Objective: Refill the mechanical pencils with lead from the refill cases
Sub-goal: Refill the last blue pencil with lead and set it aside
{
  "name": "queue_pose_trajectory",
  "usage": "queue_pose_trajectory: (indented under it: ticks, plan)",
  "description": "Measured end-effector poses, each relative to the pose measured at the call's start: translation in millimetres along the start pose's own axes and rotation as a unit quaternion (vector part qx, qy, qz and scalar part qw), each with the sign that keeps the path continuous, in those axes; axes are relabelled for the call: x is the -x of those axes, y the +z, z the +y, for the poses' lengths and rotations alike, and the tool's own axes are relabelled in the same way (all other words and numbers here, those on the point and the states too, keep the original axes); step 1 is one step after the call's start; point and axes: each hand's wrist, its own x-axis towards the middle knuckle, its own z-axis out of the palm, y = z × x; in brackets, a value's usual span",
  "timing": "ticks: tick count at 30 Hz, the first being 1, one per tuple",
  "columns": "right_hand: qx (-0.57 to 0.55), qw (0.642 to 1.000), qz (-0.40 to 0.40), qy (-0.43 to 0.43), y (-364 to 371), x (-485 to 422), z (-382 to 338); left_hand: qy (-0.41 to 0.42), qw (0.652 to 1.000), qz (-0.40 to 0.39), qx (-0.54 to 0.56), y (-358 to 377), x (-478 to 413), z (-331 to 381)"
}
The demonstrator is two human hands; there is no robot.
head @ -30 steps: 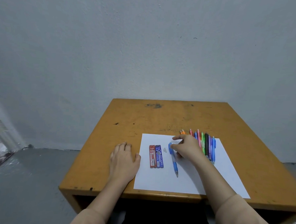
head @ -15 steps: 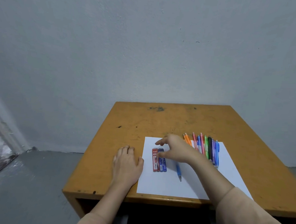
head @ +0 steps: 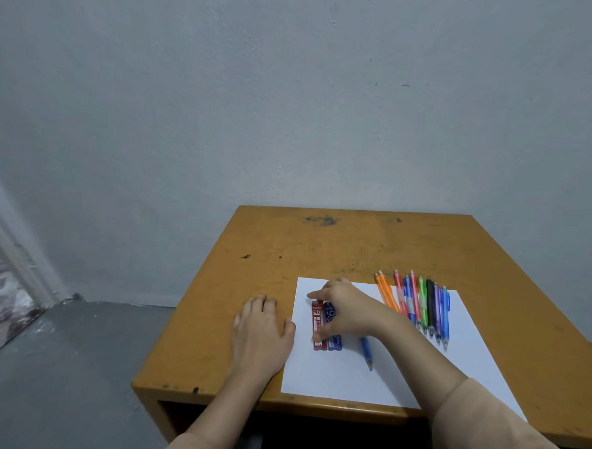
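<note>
item 1. wooden table, worn top, set against a grey wall; bears everything below.

item 2. white paper sheet, flat on the near part of the table, serving as work mat.

item 3. left hand, fingers straight, palm down on the bare wood, thumb at the sheet's left edge; holds nothing.

item 4. right hand, reached across the sheet, forefinger at the far end of the red case, thumb down on its near half; a lengthwise pinch, the case not yet lifted.

item 5. row of mechanical pencils, mixed colours, side by side and touching at the sheet's far right corner, tips toward the person.

item 6. blue pencil, alone, between the row and the cases, partly under the right wrist.

item 7. red refill case and blue refill case, lying flat and touching on the sheet's left part.

handling, as judged: cases light, stiff, smooth plastic, likely to slide on paper; take by the long edges, cap end free. pencils light, apt to roll; hold at the barrel. lead inside thin and brittle; tip out gently, do not squeeze.
</note>
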Motion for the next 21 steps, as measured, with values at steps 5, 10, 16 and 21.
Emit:
queue_pose_trajectory:
  ticks: [5, 10, 16, 21]
  plan:
    - [-0.072, 0.996, 0.044, -0.012, -3, 4, -7, 0.006, 1.000, 0.009, -0.003, 1, 0, -1]
    - [-0.176, 0.978, 0.115, 0.012, -1, 9, -15, 0.024, 0.999, 0.039, -0.003, 1, 1, -1]
    - [-0.315, 0.936, 0.156, 0.028, -6, 20, -18, 0.062, 0.993, 0.095, 0.023, 3, 2, -3]
    - [-0.366, 0.895, 0.249, 0.052, -6, 28, -20, 0.118, 0.977, 0.165, 0.065, -1, 7, -1]
